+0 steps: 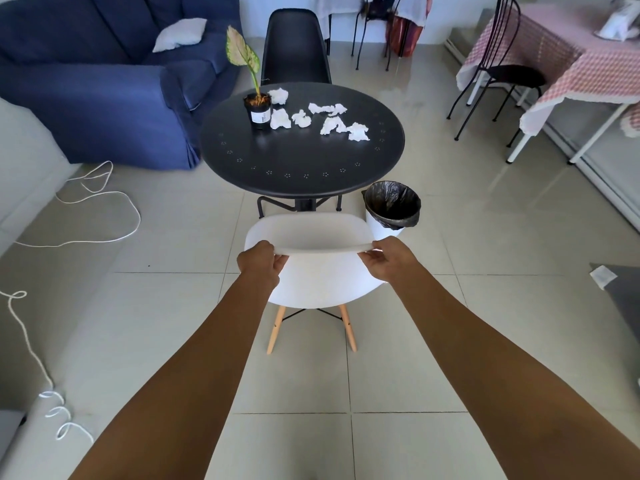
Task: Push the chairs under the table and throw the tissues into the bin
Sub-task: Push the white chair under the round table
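Both arms stretched forward and down, forearms nearly parallel. Left grip (260,260) clamped on the left end of the white chair's (311,237) top back rim, thumb under the edge, fingers curled over it; right grip (384,259) clamped the same way on the right end, knuckles toward the camera. White shell seat just ahead of the grips, its front edge close to the base of the round black counter (301,161) but not yet under the top; wooden legs (276,329) splayed on the tile below the grips. Beyond the grips, on the counter's far half, crumpled tissues (332,124) scattered in a loose row, beside a small potted plant (257,109) at far left. Across the counter, a black chair (294,50) with its seat hidden behind the top. Ahead and right of the right grip, a white bin (391,209) with a black liner, touching or nearly touching the chair's right side. Open tiled floor to both sides of the arms; a white cord (104,216) trailing far left, blue sofa (104,81) beyond it, cloth-covered table (571,64) far right.
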A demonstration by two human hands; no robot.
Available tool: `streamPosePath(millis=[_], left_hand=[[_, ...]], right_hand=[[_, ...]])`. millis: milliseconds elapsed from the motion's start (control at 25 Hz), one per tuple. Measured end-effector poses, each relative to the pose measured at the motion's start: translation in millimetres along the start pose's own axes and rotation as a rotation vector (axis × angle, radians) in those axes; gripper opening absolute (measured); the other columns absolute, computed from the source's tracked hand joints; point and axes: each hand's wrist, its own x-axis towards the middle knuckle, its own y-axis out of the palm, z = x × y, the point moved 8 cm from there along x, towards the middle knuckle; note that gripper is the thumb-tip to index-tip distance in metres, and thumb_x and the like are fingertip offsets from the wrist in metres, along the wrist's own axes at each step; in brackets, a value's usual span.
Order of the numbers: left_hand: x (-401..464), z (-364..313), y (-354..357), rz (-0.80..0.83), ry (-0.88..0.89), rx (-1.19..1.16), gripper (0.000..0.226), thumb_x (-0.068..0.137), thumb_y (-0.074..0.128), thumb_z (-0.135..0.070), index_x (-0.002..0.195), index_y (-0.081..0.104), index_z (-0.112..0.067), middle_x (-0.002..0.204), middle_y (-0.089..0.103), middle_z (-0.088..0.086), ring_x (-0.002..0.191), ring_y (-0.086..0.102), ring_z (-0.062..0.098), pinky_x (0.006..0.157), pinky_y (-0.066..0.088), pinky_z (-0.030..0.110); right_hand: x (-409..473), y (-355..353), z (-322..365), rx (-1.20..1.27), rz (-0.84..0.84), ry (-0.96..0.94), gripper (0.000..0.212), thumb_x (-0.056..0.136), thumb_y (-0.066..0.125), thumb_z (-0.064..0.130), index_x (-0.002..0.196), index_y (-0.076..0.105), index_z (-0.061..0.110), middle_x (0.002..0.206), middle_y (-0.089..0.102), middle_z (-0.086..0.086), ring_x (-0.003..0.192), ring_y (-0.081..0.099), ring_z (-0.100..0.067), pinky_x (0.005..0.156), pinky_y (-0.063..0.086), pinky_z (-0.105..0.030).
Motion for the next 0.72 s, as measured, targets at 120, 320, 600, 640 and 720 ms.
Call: streamPosePath(millis=[120, 320, 600, 640, 720], left_hand=[[11.7, -8.0, 3.6, -0.023, -0.013, -0.005, 0.035, 0.089, 0.05, 0.002, 0.125, 0.049, 0.005, 0.099, 0.063, 0.012, 0.064, 0.056, 0.012, 0.076, 0.054, 0.023], [24.0, -17.8, 13.9, -0.031, -0.072, -0.04, 0.015, 0.087, 0.055, -0.001, 0.101, 0.049, -0.004, 0.076, 0.053, 0.006, 0.109, 0.063, 0.026, 0.094, 0.055, 0.03], [41.3, -29.4, 25.8, -0.03, -0.067, -0.067, 0.025, 0.087, 0.055, -0.002, 0.111, 0.049, -0.002, 0.081, 0.056, 0.007, 0.105, 0.065, 0.025, 0.094, 0.055, 0.03], [40.6, -30.9, 28.1, -0.021, -0.064, -0.069, 0.029, 0.087, 0.054, -0.001, 0.116, 0.05, -0.001, 0.09, 0.06, 0.009, 0.104, 0.065, 0.024, 0.091, 0.056, 0.028], [43.1, -31.0, 35.6, 0.013, -0.052, -0.03, 0.015, 0.09, 0.049, 0.001, 0.104, 0.053, 0.001, 0.121, 0.06, 0.017, 0.101, 0.064, 0.022, 0.078, 0.056, 0.025]], right_hand=[[11.2, 11.2, 8.3, -0.013, 0.003, -0.004, 0.01, 0.091, 0.043, -0.005, 0.097, 0.051, -0.001, 0.138, 0.051, -0.019, 0.123, 0.054, -0.031, 0.093, 0.05, -0.038], [24.8, 26.0, 15.6, -0.003, 0.0, -0.017, 0.008, 0.091, 0.044, -0.006, 0.09, 0.052, -0.004, 0.136, 0.051, -0.02, 0.119, 0.055, -0.031, 0.088, 0.051, -0.038], [32.8, 42.1, 24.8, 0.025, -0.003, -0.023, 0.014, 0.091, 0.043, -0.006, 0.079, 0.049, -0.002, 0.139, 0.049, -0.018, 0.125, 0.053, -0.028, 0.095, 0.05, -0.037], [33.3, 43.2, 27.1, 0.007, -0.012, -0.022, 0.012, 0.092, 0.044, -0.005, 0.082, 0.05, -0.003, 0.14, 0.049, -0.017, 0.125, 0.052, -0.028, 0.096, 0.049, -0.036], [34.1, 42.3, 32.8, -0.008, -0.029, -0.034, 0.01, 0.093, 0.045, -0.004, 0.098, 0.054, -0.003, 0.139, 0.049, -0.018, 0.126, 0.051, -0.029, 0.095, 0.049, -0.036]])
